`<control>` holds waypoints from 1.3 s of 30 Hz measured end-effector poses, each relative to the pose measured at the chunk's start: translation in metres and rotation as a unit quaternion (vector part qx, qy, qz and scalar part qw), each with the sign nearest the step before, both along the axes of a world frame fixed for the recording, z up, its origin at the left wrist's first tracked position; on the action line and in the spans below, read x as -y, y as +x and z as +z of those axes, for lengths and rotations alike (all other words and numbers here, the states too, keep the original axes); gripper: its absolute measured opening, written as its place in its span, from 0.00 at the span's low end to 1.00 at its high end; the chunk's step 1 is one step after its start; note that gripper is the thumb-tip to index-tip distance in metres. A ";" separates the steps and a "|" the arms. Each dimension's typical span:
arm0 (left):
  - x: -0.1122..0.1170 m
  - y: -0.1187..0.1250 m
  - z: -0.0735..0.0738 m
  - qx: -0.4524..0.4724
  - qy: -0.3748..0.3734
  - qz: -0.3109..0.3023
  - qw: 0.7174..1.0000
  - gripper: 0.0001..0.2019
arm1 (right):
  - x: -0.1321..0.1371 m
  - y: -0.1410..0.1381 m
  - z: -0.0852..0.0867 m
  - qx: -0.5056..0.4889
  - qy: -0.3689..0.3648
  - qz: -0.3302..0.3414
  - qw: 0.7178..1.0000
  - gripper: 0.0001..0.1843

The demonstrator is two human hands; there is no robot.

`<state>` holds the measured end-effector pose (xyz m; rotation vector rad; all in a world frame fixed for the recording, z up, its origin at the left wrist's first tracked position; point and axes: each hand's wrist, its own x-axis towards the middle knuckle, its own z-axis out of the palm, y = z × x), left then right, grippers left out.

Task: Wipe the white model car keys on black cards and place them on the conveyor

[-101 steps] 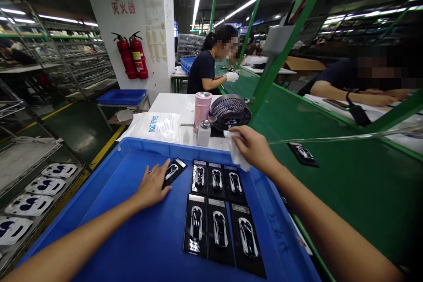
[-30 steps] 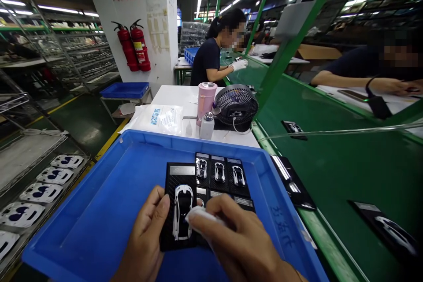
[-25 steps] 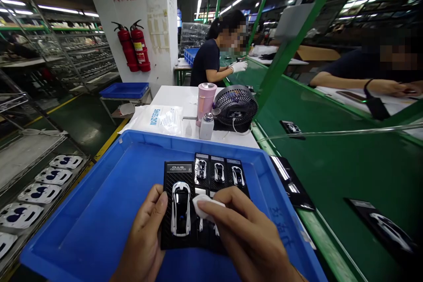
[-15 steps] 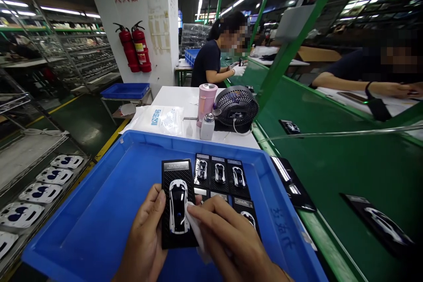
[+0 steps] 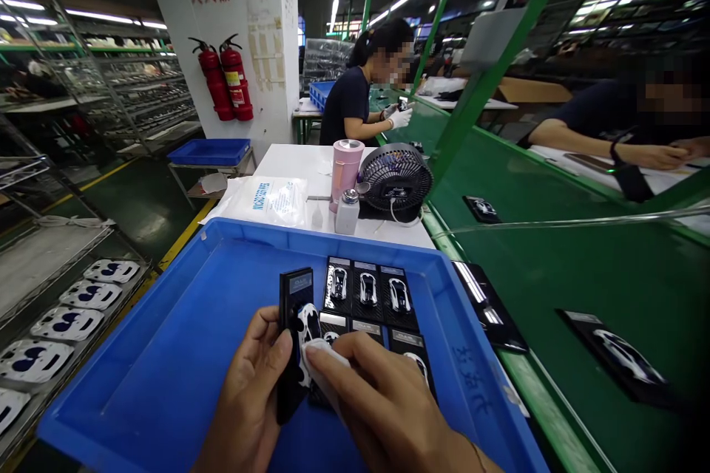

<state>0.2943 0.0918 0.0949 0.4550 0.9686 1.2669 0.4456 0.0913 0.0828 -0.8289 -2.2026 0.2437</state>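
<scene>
A white model car on a black base plate is held up over a blue tray, tilted so its side shows. My left hand is closed round the left edge of the base, thumb in front. In my right hand a folded white wiping cloth is pinched, pressed against the car's side. Behind the hands, several similar black plates with small cars lie in rows in the tray; my right hand partly hides the nearer ones.
Beyond the tray stand a pink tumbler, a white pump bottle, a black fan and a plastic wipes bag. Right is a green conveyor carrying more car plates. White car shells sit on a left rack. Two co-workers sit nearby.
The base plate with the car has turned from facing me to a steep angle, showing its left edge. The cloth has shifted slightly left along the car. Plates on the conveyor have slid slightly left.
</scene>
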 end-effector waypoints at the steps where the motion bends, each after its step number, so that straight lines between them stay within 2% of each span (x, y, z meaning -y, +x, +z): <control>1: 0.000 0.000 0.000 -0.004 0.010 -0.003 1.000 0.14 | 0.001 0.000 -0.001 0.024 0.023 -0.007 0.999 0.19; 3: 0.000 -0.001 0.000 -0.010 0.017 -0.005 1.000 0.14 | 0.003 0.001 -0.002 0.050 0.037 -0.017 0.998 0.17; 5: -0.001 -0.002 0.001 -0.011 0.010 -0.002 1.000 0.15 | 0.002 0.005 0.000 0.037 0.015 -0.006 0.999 0.16; 8: -0.001 -0.003 0.002 0.003 -0.013 0.002 1.000 0.19 | -0.005 0.014 0.007 -0.056 -0.036 0.010 0.998 0.17; 10: 0.001 -0.003 0.002 0.013 -0.041 -0.017 0.999 0.23 | -0.012 0.017 0.012 -0.125 -0.063 0.007 0.990 0.19; 12: 0.002 -0.003 0.001 0.015 -0.074 -0.047 0.996 0.22 | -0.017 0.017 0.014 -0.149 -0.087 0.016 0.985 0.21; 15: 0.004 -0.004 0.000 0.009 -0.094 -0.080 0.992 0.18 | -0.018 0.015 0.011 -0.072 -0.100 0.050 0.991 0.20; 18: 0.004 -0.008 0.000 0.002 -0.085 -0.114 0.990 0.17 | -0.015 0.017 0.005 0.003 -0.109 0.034 0.993 0.19; 20: 0.004 -0.011 -0.002 0.001 -0.080 -0.141 0.987 0.17 | -0.015 0.020 0.004 -0.016 -0.114 0.023 0.993 0.19; 24: 0.002 -0.016 -0.005 0.002 -0.077 -0.195 0.978 0.16 | -0.020 0.025 0.008 -0.115 -0.111 0.033 0.987 0.19; 29: 0.001 -0.025 -0.007 0.022 -0.080 -0.297 0.951 0.16 | -0.023 0.030 0.012 -0.064 -0.181 0.069 0.979 0.20; 33: 0.000 -0.034 -0.007 0.037 -0.079 -0.315 0.945 0.15 | -0.023 0.032 0.012 -0.048 -0.231 0.097 0.967 0.20; 39: 0.000 -0.035 -0.009 0.061 -0.087 -0.352 0.930 0.15 | -0.024 0.025 0.008 -0.126 -0.208 0.111 0.964 0.20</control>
